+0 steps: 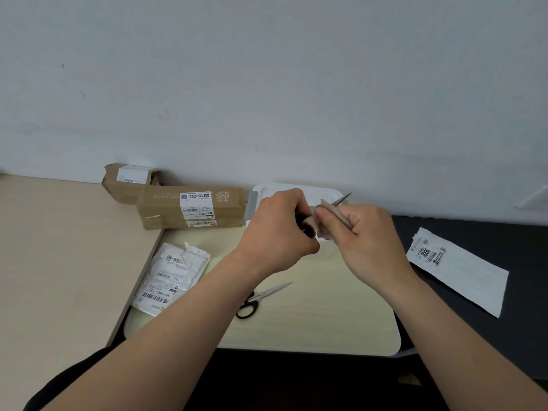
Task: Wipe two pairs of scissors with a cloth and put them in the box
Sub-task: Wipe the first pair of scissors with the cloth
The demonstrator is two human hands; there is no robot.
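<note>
My left hand (277,229) grips the black handle of one pair of scissors (344,199), whose metal tip pokes out up and to the right. My right hand (363,232) pinches a pale cloth (324,216) around the blades. Both hands hover over a white box (299,189) with a grey handle that stands against the wall; most of it is hidden behind them. A second pair of scissors (261,298) with black handles lies flat on the pale yellow board (326,315), below my left wrist, tip pointing up-right.
Two brown cardboard parcels (189,209) lie by the wall at the left. A white mail bag (172,277) sits at the board's left edge, another white packet (458,269) on the dark surface at right. A beige table (59,262) extends left.
</note>
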